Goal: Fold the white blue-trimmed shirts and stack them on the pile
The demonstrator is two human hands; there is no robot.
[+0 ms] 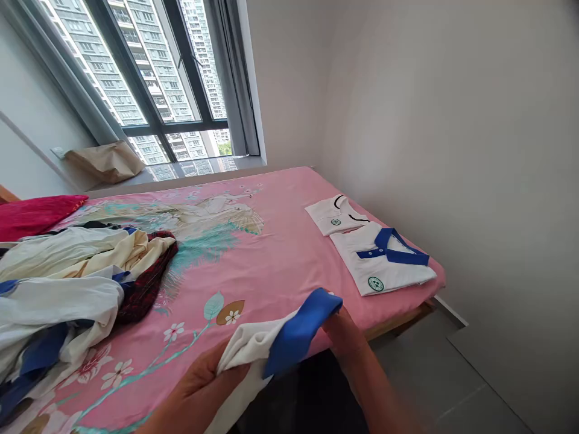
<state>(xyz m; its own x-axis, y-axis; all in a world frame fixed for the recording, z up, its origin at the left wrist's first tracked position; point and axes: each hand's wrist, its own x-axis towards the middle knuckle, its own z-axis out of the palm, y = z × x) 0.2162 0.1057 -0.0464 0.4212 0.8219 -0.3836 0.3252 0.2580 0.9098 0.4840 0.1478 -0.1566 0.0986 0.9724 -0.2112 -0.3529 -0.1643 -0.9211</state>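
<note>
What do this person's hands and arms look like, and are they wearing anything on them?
The left hand and right hand are bare: no gloves, and no ring or watch shows. The forearms are bare too, with no sleeves in view.

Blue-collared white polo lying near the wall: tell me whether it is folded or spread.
Folded. The polo lies as a compact rectangle, collar and badge on top, no sleeves showing, beside another folded shirt.

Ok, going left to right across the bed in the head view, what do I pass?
Heap of unfolded clothes → white and blue garment → folded blue-collared shirt.
</note>
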